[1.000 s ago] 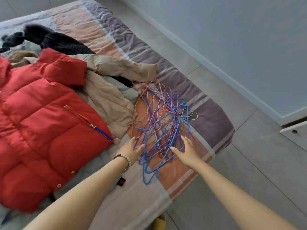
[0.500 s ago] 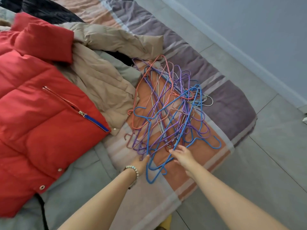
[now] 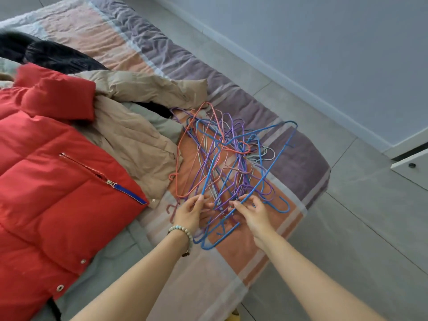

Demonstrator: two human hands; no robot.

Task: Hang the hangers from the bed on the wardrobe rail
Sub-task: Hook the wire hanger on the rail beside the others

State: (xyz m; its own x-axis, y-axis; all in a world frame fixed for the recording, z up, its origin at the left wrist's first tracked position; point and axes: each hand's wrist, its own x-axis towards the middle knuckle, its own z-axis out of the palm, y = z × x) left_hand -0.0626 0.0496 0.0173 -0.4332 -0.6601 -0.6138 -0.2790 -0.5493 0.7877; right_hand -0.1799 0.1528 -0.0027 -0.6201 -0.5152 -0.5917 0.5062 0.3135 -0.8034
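Both hands point(image 3: 188, 213) at hangers point(image 3: 231, 158), near edge

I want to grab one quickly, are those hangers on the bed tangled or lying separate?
Tangled: the hangers lie in one crisscrossed heap on the bed, wires looped through each other.

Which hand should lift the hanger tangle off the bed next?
Right, probably: the right hand curls round several wires nearer the middle of the tangle; the left hand pinches only one blue wire at its edge.
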